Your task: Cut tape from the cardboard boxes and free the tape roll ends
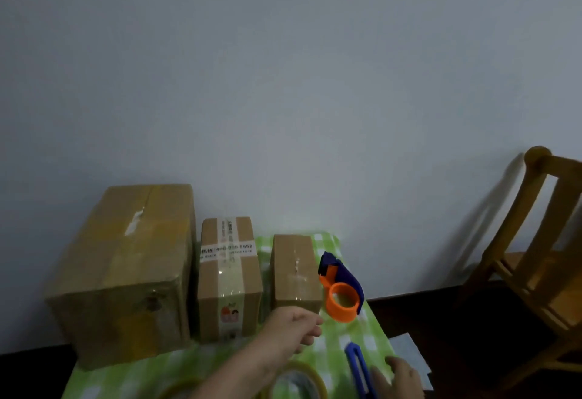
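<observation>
While both hands are low in the head view, only that one view is available:

left hand: left hand (294, 329) reaches forward, fingers loosely curled, holding nothing; knuckles just below the small box (294, 272), touching or nearly so, cannot tell which.
right hand: right hand (398, 378) at the bottom edge, resting on or beside the blue cutter (359, 367); whether it actually grips it I cannot tell.
key relation: small box lies straight ahead of the left hand; its taped seam runs away from the person, so the cutter's long axis already roughly lines up with it. Left is nearer the box, right nearer the cutter.
other boxes: middle box (230, 279) and big box (126, 272) sit to the left, side by side, tape on top.
tape: tape roll (299, 381) under the left forearm; orange dispenser (341, 291) just right of the small box.
surface: green checked cloth (374, 332), soft, may slip.
room: plain wall behind, wooden chair (544, 257) at right, dark floor.
</observation>
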